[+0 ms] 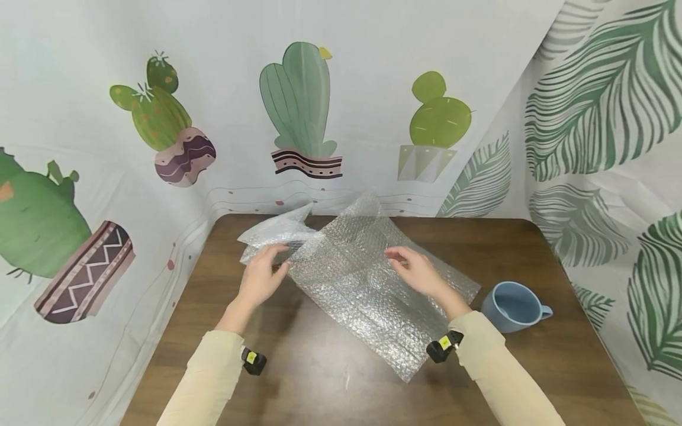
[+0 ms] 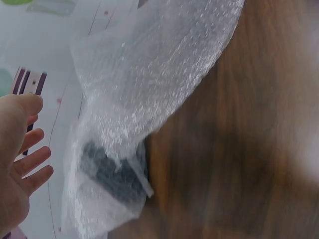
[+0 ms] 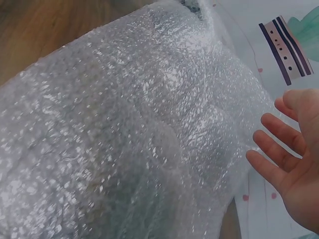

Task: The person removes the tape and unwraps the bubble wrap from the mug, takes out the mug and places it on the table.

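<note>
A large sheet of clear bubble wrap (image 1: pixel 362 284) lies slantwise across the table, its far corner raised against the backdrop. At its left end is a crumpled bubble-wrap bundle (image 1: pixel 277 231); in the left wrist view a dark item (image 2: pixel 119 174) shows through the plastic. My left hand (image 1: pixel 261 277) is beside the bundle and the sheet's left corner, fingers relaxed and spread, gripping nothing. Over the sheet's right part hovers my right hand (image 1: pixel 418 271), its fingers loosely bent with nothing between them.
To the right, near my right forearm, a blue mug (image 1: pixel 512 307) stands upright with its handle outward. The brown wooden table (image 1: pixel 309 367) ends at a fabric backdrop (image 1: pixel 367 106) printed with cacti and leaves. Both wrists carry small black cameras.
</note>
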Tool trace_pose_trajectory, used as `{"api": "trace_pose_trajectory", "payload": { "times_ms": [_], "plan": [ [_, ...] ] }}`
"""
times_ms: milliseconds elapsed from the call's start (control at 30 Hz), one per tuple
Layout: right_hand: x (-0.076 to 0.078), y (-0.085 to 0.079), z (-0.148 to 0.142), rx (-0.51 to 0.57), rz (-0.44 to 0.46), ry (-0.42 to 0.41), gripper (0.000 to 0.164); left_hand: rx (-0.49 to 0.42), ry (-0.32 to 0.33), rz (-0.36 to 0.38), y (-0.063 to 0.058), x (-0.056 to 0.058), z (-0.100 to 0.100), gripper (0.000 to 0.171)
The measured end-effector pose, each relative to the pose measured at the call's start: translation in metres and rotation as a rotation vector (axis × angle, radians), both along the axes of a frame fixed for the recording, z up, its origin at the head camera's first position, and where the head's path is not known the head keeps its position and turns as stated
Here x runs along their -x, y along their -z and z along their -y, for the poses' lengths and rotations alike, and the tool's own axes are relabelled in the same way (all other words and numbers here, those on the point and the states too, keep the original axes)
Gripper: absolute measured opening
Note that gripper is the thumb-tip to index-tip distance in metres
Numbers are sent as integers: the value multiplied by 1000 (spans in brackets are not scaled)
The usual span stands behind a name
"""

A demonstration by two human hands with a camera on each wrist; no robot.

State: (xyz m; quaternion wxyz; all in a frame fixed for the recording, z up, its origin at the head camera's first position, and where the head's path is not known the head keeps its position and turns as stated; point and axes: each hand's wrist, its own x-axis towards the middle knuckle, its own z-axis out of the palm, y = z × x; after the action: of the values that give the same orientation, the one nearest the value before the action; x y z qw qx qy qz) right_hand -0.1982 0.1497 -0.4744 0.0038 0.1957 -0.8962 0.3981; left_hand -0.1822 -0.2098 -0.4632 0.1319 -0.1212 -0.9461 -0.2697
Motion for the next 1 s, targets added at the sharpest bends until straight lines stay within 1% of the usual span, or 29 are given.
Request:
{"api": "trace_pose_trajectory", "payload": {
  "times_ms": [300,467,667,800,900,1000],
  "plan": [
    [16,-14,21,-16,61,-35,33,-27,-103,13,-2,5,31,41],
    [24,-18,33,-17,82,-53,36,-43,-157,48,-1,6,43,46],
    [34,-19,47,-17,71,-79,39,-88,-210,86,0,8,50,52],
    [40,-21,56,-9,83,-93,40,-105,-242,85,2,11,53,55],
    [44,-22,63,-17,89,-87,41,-110,-259,80,5,14,55,58],
    [48,-24,71,-30,87,-81,41,-114,-278,91,9,16,57,61]
  ]
}}
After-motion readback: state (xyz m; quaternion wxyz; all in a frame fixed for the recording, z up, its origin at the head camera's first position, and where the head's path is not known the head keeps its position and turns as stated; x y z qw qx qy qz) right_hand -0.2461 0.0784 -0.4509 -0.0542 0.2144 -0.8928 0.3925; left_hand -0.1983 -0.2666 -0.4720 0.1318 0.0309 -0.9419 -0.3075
